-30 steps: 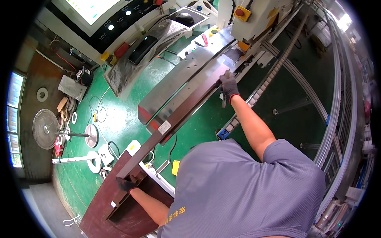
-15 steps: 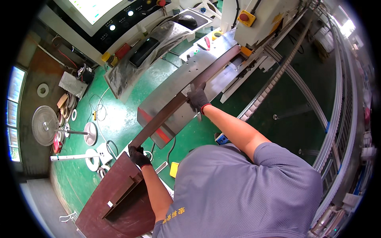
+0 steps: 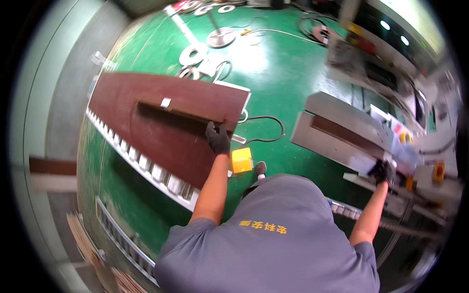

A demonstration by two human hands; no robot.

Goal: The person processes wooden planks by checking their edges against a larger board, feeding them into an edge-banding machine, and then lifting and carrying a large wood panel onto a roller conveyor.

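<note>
Left hand (image 3: 218, 140): moved off long strip (image 3: 346, 134) to labelled strip (image 3: 183, 114) on panel (image 3: 168, 146), fingers parted.
Right hand (image 3: 382, 172): blurred; cannot tell grip.
Long strip: dark brown, narrow, on metal bed (image 3: 317, 140).

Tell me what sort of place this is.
Probably a factory workshop for panel work: a large brown panel lies on a roller conveyor, a narrow brown strip rests on a metal machine bed, and the floor is plain green.
</note>
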